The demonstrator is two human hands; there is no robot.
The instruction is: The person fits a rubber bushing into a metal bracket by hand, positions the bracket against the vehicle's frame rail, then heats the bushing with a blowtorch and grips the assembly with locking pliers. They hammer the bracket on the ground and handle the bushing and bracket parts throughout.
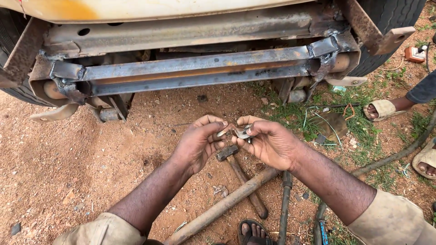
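Note:
My left hand (198,141) and my right hand (268,143) meet over red dirt, fingertips together. Between them they pinch a small silvery metal piece (241,132), with each hand gripping one side of it. Just below the hands a hammer (243,179) with a rusty handle lies on the ground, crossed by a long rusty bar (218,208). Beyond the hands hangs the underside of a vehicle with a welded steel bumper beam (195,70).
A dark rod (284,204) and a hose (390,156) lie on the ground at right. Another person's sandalled feet (383,109) stand on the grass at the right edge. My own sandalled foot (254,232) shows at the bottom. A tyre (390,18) sits top right.

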